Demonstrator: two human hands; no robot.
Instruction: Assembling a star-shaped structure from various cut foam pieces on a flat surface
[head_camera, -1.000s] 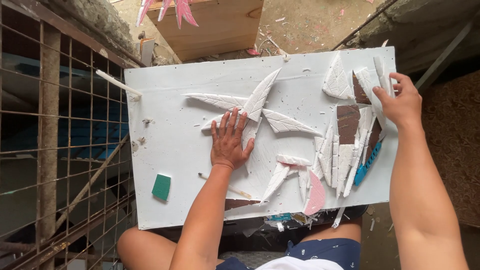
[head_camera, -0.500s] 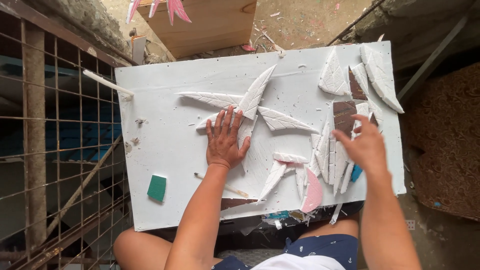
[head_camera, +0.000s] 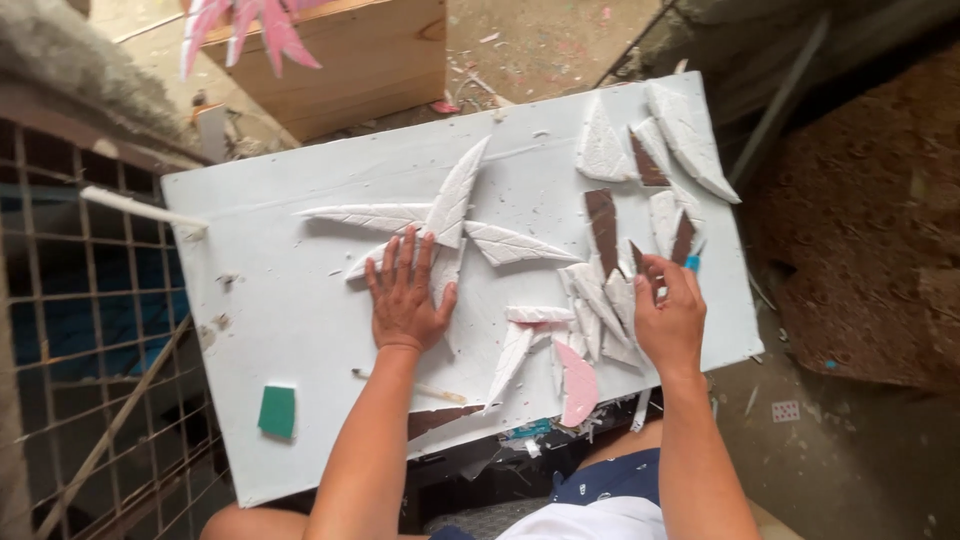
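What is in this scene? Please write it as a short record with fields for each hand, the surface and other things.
Surface: white board on the person's lap
Left hand: flat, palm down, pressing on the white leaf-shaped pieces set like a star
Right hand: fingers on the pile of loose white pieces; grip unclear
Other pieces: brown-faced piece, pink piece
Also on board: green block, thin stick
Left side: wire mesh

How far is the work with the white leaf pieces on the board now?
Done: several leaf pieces lie fanned on the white board. In hand: the left hand presses flat on them; the right hand reaches into the loose pile. Left: many loose pieces, and the pink piece.
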